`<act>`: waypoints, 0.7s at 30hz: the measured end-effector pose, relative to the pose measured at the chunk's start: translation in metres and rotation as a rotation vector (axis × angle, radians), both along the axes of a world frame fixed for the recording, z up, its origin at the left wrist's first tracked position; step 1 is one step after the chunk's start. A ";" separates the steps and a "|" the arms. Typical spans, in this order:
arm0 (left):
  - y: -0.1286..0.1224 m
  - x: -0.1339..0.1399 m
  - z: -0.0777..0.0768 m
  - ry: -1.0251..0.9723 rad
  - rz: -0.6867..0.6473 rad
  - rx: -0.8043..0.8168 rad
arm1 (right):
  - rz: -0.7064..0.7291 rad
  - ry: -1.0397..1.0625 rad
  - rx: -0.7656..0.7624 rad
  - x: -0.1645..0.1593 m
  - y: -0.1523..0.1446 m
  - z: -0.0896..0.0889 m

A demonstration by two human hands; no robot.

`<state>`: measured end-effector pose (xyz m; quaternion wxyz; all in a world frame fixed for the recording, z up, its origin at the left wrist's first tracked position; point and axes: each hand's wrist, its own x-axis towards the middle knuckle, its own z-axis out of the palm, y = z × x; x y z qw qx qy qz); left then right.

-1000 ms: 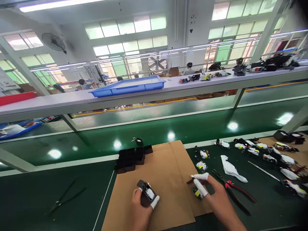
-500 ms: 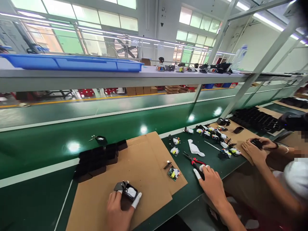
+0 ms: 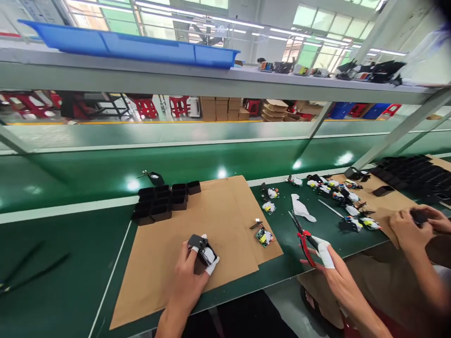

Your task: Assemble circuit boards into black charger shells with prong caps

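In the head view, the left hand (image 3: pixel 188 274) held a small black casing (image 3: pixel 201 256) above the near part of a cardboard sheet (image 3: pixel 211 216), its thumb and fingers pinching the casing from opposite sides. The casing was tilted, with a white piece (image 3: pixel 208 255) showing inside it and a dark flap (image 3: pixel 197 241) at its far left end; whether it touched the cardboard could not be told. The right hand (image 3: pixel 326 260) had its fingers wrapped around the red and black handles of a pair of pliers (image 3: pixel 306 240), over the green bench (image 3: pixel 282 272) to the right of the cardboard. The pliers pointed away and to the left, their tips near a crumpled white cloth (image 3: pixel 302 209); whether those tips met was too small to tell. White covers (image 3: pixel 326 256) wrapped some fingertips of both hands. Between the hands, a circuit board (image 3: pixel 263 237) with a yellow part lay on the right edge of the cardboard. A group of black housings (image 3: pixel 158 204) stood together at the cardboard's far left corner. Beyond the cloth lay a thin metal strip (image 3: pixel 330 208) and a cluster of boards (image 3: pixel 338 192). At the far right, a co-worker's hands (image 3: pixel 408 232) held a black piece (image 3: pixel 419 216).
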<state>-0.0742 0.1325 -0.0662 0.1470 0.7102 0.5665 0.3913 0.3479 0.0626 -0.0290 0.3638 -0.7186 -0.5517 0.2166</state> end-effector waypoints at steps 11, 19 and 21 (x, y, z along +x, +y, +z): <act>-0.005 0.002 0.006 -0.049 -0.150 -0.033 | 0.685 -0.246 0.045 -0.105 -0.004 0.060; -0.008 0.002 0.003 -0.039 -0.126 0.035 | 0.807 -0.321 0.016 -0.124 0.009 0.050; -0.008 0.002 0.003 -0.026 -0.131 0.045 | 0.825 -0.333 0.012 -0.126 0.010 0.050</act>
